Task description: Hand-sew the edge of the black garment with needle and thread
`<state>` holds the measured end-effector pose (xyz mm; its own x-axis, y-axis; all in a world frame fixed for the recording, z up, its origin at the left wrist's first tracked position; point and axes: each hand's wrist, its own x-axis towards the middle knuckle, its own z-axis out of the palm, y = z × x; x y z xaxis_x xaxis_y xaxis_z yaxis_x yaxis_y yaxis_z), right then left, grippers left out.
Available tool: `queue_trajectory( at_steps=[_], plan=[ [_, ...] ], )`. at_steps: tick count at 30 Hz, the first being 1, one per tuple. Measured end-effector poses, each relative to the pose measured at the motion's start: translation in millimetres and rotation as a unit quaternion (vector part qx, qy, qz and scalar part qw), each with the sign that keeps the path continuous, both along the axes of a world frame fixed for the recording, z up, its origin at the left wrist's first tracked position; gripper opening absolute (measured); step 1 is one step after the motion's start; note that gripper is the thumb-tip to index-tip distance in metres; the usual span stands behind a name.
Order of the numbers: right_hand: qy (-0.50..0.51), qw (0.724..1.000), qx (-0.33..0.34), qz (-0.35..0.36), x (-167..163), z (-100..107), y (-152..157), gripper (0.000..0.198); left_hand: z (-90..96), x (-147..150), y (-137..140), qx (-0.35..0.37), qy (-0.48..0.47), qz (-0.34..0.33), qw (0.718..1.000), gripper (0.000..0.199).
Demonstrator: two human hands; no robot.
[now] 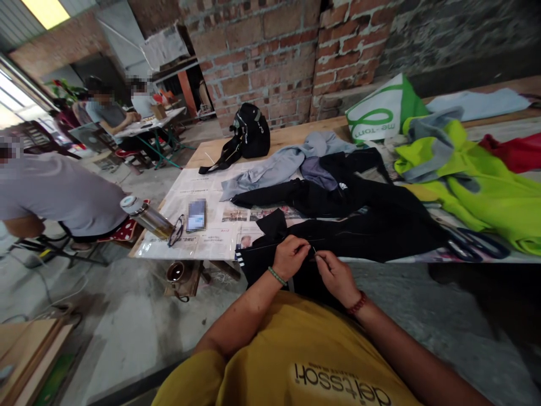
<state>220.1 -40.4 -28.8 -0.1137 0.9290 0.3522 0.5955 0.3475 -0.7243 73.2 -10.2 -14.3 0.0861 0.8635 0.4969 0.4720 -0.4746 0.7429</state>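
Note:
My left hand, with a green beaded bracelet at the wrist, is closed in a pinch at the edge of a black garment near the table's front edge. Just to its right, my right hand, wearing a red bracelet, pinches with thumb and forefinger. A thin light sliver shows at its fingertips, too small to name. The fingertips of both hands are close together, with a bit of black cloth between them. White stripes mark the garment's left end, and part of it hangs below the tabletop toward my lap.
On the newspaper-covered table are a phone, glasses, a bottle, a black bag, shears and yellow-green clothing. A mug stands below on a stool. A person sits at left.

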Motion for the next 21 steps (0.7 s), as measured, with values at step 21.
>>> queue_trajectory(
  at_steps=[21],
  plan=[
    [-0.024,0.999,-0.019,0.027,5.3,-7.6,-6.8,0.02,1.0,0.6,-0.4,0.003,-0.018,0.005,1.0,0.007]
  ],
)
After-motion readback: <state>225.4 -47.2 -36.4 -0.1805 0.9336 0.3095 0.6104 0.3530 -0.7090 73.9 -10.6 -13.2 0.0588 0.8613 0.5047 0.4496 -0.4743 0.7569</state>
